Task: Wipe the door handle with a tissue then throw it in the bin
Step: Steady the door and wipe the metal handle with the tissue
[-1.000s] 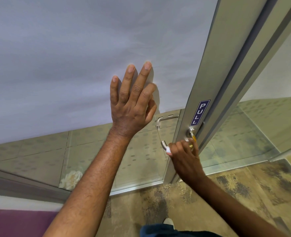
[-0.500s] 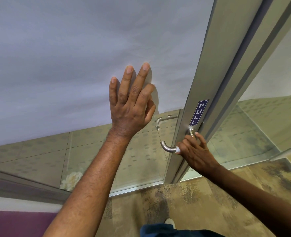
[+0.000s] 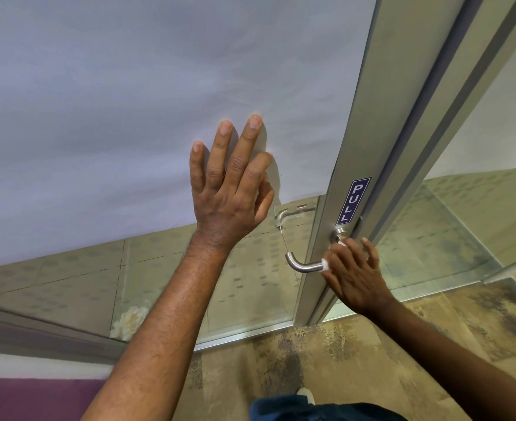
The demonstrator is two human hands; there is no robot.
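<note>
A curved metal door handle [image 3: 300, 265] sticks out from the grey aluminium door frame [image 3: 354, 138], under a blue PULL sticker [image 3: 353, 200]. My right hand [image 3: 352, 273] is wrapped round the handle's inner part near its round base, holding a white tissue [image 3: 326, 265] against the metal; only small bits of tissue show at the fingers. My left hand [image 3: 231, 183] lies flat with fingers spread on the frosted white door panel [image 3: 129, 117]. No bin is in view.
A second handle [image 3: 290, 212] shows through the clear lower glass on the door's other side. A glass side panel [image 3: 463, 223] stands to the right. Mottled beige floor lies below, with my shoe [image 3: 305, 393] near the bottom edge.
My right hand slid with the tissue from the handle's free end toward its base at the frame. The left hand stayed pressed on the door panel.
</note>
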